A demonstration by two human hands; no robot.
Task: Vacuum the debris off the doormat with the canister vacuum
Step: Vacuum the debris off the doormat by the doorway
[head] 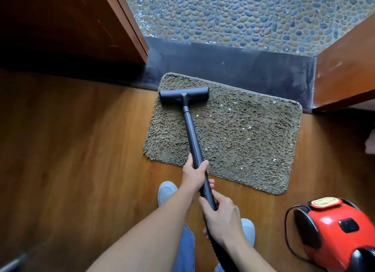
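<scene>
Wood floor (71, 149), doormat (243, 139), canister vacuum (332, 231) cut off bottom-right

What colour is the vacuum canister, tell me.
The canister is red-orange with black parts; it shows in the head view.

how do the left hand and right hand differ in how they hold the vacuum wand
The left hand grips the wand lower, nearer the floor head; the right hand grips its upper end. The left hand sits at the near edge of the doormat; the right hand is over the wooden floor. Both wrap round the wand.
</scene>
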